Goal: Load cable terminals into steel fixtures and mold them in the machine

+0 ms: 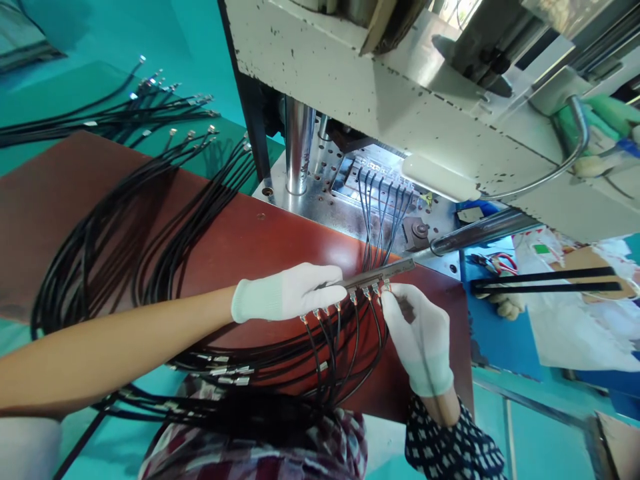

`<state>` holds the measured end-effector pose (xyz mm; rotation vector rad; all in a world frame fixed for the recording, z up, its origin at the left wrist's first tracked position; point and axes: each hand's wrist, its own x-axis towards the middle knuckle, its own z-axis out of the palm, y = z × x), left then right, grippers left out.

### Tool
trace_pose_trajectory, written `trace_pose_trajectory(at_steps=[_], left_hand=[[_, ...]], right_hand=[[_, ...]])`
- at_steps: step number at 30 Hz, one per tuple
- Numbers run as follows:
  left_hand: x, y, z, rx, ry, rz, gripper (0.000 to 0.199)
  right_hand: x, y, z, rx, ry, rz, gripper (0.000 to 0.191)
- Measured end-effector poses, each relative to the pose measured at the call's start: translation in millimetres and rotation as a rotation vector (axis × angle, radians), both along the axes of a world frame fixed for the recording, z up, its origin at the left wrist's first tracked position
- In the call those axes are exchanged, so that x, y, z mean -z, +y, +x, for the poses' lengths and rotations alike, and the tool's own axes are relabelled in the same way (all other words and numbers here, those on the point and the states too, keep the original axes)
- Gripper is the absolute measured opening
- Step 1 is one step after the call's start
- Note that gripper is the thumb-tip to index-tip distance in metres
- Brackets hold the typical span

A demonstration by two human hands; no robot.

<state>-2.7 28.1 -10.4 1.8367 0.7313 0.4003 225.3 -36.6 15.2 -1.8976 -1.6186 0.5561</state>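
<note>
My left hand (300, 291), in a white glove, grips the left end of a narrow metal bar (383, 273), thumb on top. Several black cables (356, 320) hang from the bar's near edge, their small metal end connectors in a row along it. At the bar's right end my right hand (417, 327), also gloved, pinches the last cable connector (387, 285) between thumb and finger. Beyond the bar, another row of black cables (370, 207) runs into a metal die plate (345, 183) under the press.
The white press head (370, 93) overhangs the work, with steel posts (299, 147) at its sides. Bundles of black cables (100, 240) lie on the brown board (240, 233) at left. Pliers (493, 263) and black strips (545, 280) are at right. More cables cross my lap.
</note>
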Motion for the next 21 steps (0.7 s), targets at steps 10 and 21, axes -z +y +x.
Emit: trace_pose_trajectory(at_steps=[10,21], left_hand=[[-2.0,0,1,0.025,0.018,-0.015,0.041],[-5.0,-1,3,-0.024,0.017,-0.024,0.043]], right_hand=[[6.5,6,2,-0.149,-0.557,0.322,0.029],[-19.1,-4,1,-0.208,-0.668,0.43,0.014]])
